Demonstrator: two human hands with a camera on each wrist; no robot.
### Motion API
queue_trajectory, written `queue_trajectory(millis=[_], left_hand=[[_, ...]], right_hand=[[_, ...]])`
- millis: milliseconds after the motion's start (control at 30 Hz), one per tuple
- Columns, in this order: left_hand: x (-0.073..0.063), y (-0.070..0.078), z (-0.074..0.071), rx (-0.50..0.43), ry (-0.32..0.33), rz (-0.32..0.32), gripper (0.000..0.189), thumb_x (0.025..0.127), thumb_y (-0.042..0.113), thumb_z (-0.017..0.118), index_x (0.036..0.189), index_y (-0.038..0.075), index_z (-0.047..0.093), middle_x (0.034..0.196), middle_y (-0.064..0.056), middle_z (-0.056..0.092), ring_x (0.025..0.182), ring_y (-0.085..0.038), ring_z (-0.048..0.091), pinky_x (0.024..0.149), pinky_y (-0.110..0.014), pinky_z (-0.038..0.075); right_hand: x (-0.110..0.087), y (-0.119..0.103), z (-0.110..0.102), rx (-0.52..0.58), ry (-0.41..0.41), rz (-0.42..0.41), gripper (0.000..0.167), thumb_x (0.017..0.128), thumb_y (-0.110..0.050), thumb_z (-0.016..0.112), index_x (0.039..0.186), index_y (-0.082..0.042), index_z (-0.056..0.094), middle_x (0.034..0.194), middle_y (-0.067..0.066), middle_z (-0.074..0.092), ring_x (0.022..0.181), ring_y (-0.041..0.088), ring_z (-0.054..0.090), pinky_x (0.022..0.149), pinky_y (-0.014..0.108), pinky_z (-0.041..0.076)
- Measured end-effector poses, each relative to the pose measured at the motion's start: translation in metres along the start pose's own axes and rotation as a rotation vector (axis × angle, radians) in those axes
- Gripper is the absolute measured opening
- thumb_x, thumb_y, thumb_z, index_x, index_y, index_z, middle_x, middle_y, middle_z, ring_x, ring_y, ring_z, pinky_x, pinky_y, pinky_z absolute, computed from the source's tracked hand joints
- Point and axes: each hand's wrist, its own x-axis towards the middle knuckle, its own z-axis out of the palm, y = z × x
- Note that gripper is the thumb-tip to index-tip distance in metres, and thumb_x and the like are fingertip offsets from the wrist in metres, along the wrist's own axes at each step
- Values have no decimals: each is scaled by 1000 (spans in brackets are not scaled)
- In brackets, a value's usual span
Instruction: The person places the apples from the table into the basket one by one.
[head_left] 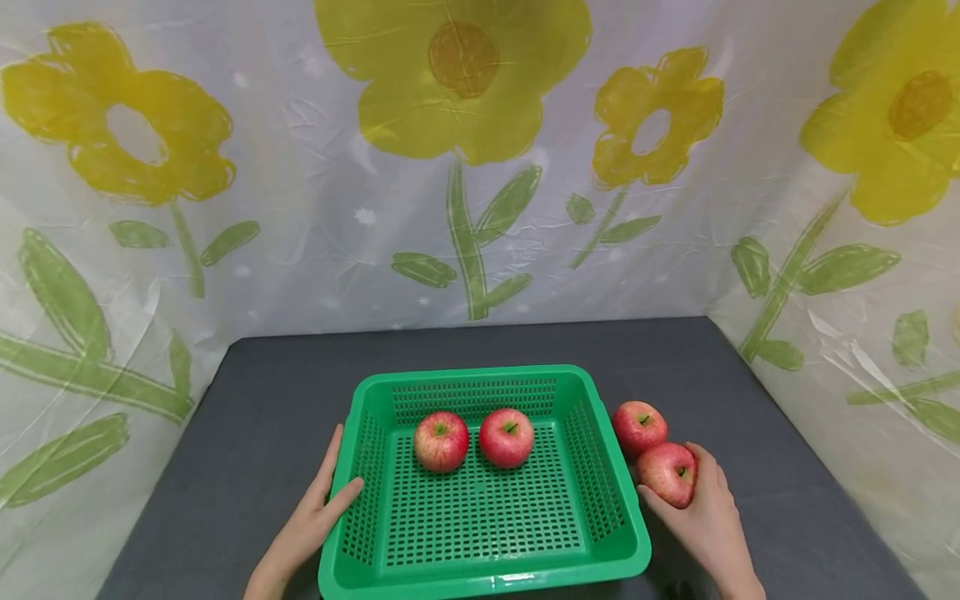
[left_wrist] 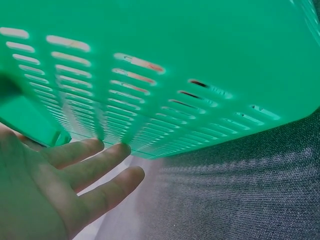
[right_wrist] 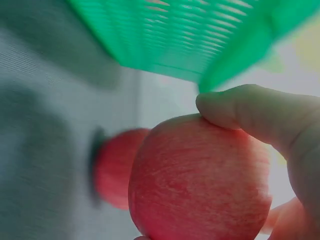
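A green plastic basket (head_left: 483, 575) with slotted walls stands on the dark table. Inside it, toward the back, sit two red apples, a left apple (head_left: 441, 442) and a right apple (head_left: 506, 437). My left hand (head_left: 309, 521) holds the basket's left rim, thumb over the edge; its other fingers (left_wrist: 107, 192) stretch along the outer wall. To the right of the basket, my right hand (head_left: 708, 512) grips a red apple (head_left: 667, 473) between thumb and fingers. This apple (right_wrist: 200, 180) partly hides another apple (right_wrist: 117, 167) behind it, which lies beside the basket's right wall.
The dark tabletop (head_left: 300, 375) extends around the basket. Behind and at both sides hangs a pale curtain (head_left: 300, 208) printed with yellow flowers. A small dark object (head_left: 678, 590), too unclear to name, shows at the bottom edge near my right wrist.
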Motion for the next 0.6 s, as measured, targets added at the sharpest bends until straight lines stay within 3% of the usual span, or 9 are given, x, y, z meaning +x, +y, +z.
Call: queue_trajectory(millis=[133, 300, 600], left_hand=[[1, -1, 0, 13, 7, -3, 73, 100, 9, 41, 149, 26, -10, 152, -8, -18, 137, -31, -17, 101, -67, -2], [1, -1, 0, 13, 3, 8, 72, 100, 8, 40, 149, 26, -10, 152, -9, -19, 137, -31, -17, 101, -67, -2], [1, 0, 0, 11, -4, 5, 73, 100, 8, 40, 148, 27, -10, 152, -11, -19, 137, -32, -16, 101, -67, -2]], right_hand=[[8, -13, -19, 4, 82, -40, 81, 71, -30, 81, 131, 2, 37, 116, 23, 46, 95, 38, 48, 71, 55, 42], [19, -33, -39, 26, 128, -99, 81, 71, -28, 81, 132, 1, 37, 119, 19, 47, 98, 35, 47, 72, 53, 42], [33, -73, -42, 58, 79, -311, 84, 68, -26, 84, 133, -1, 39, 122, 16, 48, 99, 29, 50, 71, 49, 48]])
